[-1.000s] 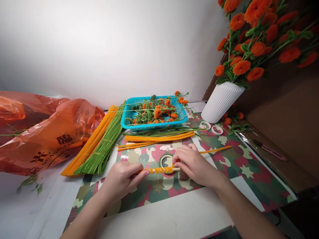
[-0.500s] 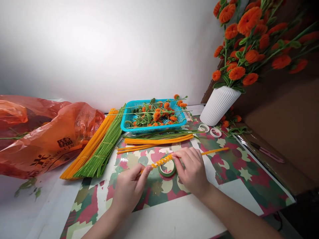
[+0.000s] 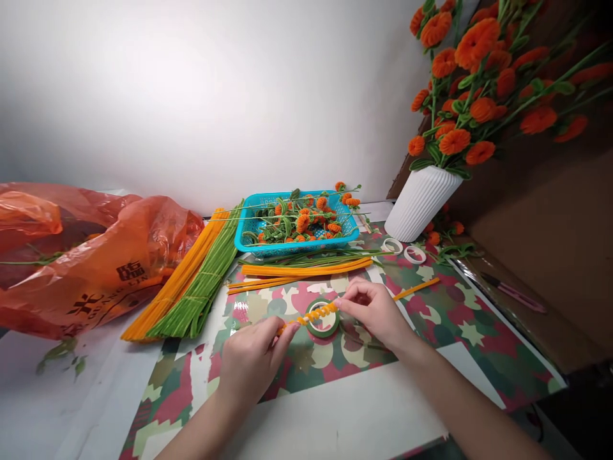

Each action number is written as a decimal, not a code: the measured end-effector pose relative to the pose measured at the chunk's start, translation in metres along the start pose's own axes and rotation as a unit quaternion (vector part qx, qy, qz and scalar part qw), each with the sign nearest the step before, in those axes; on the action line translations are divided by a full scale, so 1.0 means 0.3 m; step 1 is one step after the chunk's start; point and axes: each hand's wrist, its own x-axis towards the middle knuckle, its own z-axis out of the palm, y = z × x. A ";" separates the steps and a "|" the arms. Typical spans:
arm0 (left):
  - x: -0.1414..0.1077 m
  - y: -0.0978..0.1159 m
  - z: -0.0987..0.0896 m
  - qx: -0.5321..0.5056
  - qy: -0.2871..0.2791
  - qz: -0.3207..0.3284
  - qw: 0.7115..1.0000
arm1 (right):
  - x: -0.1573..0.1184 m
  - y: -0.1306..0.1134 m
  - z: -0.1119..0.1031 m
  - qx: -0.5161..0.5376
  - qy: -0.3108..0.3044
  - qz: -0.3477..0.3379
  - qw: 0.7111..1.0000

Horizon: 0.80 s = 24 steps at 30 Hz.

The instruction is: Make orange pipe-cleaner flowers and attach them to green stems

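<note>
An orange-yellow pipe cleaner, wound in a spiral with something pale showing between its turns, stretches between my two hands. My left hand is closed, pinching the spiral's left end between thumb and fingers. At the right end, the thumb and fingertips of my right hand are pressed together on it. A straight orange length sticks out past my right hand; whether it joins the spiral is hidden. Just beneath the spiral lies a roll of green tape on the patterned mat.
Behind are loose orange strips and a blue basket of orange flowers. Yellow and green pipe-cleaner bundles lie left, beside an orange plastic bag. A white vase, white tape rolls and a pink cutter are right.
My right hand has shifted slightly, its fingers now pinching the spiral's right end with the wrist lower. The spiral has moved a little right. The straight orange length is tilted more steeply.
</note>
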 end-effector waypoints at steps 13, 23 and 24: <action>0.001 -0.018 -0.010 0.034 0.025 0.068 0.997 | 0.036 0.042 -0.043 0.179 -0.158 0.158 0.958; 0.004 -0.029 -0.036 0.023 0.033 0.092 0.995 | 0.037 0.020 -0.061 0.080 -0.255 0.124 0.956; 0.005 -0.029 -0.038 0.025 0.033 0.095 0.995 | 0.036 0.017 -0.060 0.071 -0.259 0.120 0.956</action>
